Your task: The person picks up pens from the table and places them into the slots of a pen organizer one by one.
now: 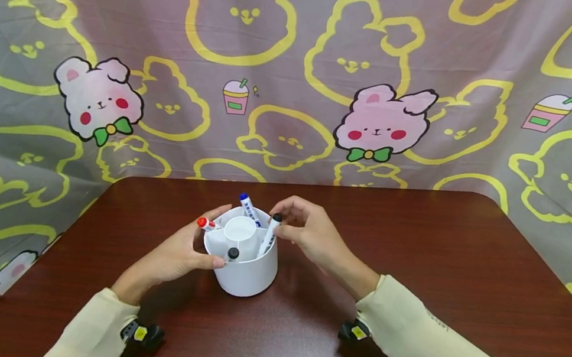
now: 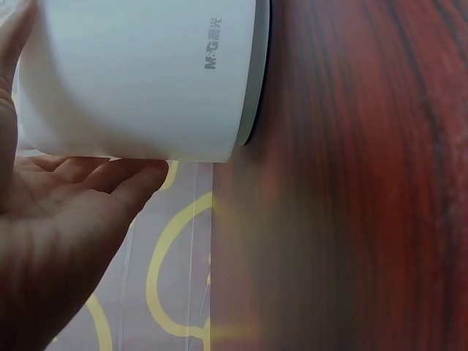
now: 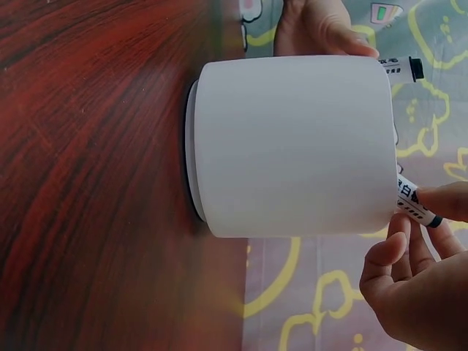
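A round white desk organizer (image 1: 245,279) stands upright on the table, divided into compartments around a central cup. My left hand (image 1: 175,255) holds its left side, thumb at the near rim and fingers around the far side. With thumb and fingers, my right hand (image 1: 315,233) pinches a black-capped whiteboard marker (image 1: 268,237) near its cap; the marker's lower end is inside the right compartment. A blue-capped marker (image 1: 248,205) leans in the back compartment, and a red-capped marker (image 1: 208,224) leans out on the left. Another black-capped marker (image 3: 398,69) pokes above the rim beside my left thumb.
The dark red-brown wooden table (image 1: 417,248) extends around the organizer on all sides. Behind it hangs a patterned curtain (image 1: 297,84) with cartoon animals. Small black wrist devices (image 1: 355,331) sit at both sleeve cuffs.
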A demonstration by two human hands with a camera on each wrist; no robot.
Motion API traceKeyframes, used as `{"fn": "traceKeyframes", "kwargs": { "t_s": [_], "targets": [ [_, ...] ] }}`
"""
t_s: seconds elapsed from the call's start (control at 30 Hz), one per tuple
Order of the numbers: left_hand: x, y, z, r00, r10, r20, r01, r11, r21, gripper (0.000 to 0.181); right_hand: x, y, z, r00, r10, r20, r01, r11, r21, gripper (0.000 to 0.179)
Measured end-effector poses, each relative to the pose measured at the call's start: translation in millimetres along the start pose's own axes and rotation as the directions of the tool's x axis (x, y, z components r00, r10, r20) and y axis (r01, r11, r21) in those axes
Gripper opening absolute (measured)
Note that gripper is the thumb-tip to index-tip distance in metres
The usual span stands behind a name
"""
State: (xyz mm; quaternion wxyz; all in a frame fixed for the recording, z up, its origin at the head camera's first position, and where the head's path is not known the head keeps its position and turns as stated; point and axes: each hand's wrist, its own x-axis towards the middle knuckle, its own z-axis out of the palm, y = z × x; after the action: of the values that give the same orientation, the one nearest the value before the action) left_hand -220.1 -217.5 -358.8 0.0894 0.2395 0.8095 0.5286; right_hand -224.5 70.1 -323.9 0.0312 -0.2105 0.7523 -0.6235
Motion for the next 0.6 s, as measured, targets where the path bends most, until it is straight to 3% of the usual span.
{"fn": "traceKeyframes", "kwargs": {
  "t_s": [0.6],
  "targets": [
    [-0.9, -0.4, -1.4, 1.000, -0.016, 0.023, 0.016, 1.000, -0.015, 0.104, 0.0, 1.8, -0.5, 1.000, 0.018, 0.013, -0.017, 1.000, -0.020, 0.023]
  ]
}}
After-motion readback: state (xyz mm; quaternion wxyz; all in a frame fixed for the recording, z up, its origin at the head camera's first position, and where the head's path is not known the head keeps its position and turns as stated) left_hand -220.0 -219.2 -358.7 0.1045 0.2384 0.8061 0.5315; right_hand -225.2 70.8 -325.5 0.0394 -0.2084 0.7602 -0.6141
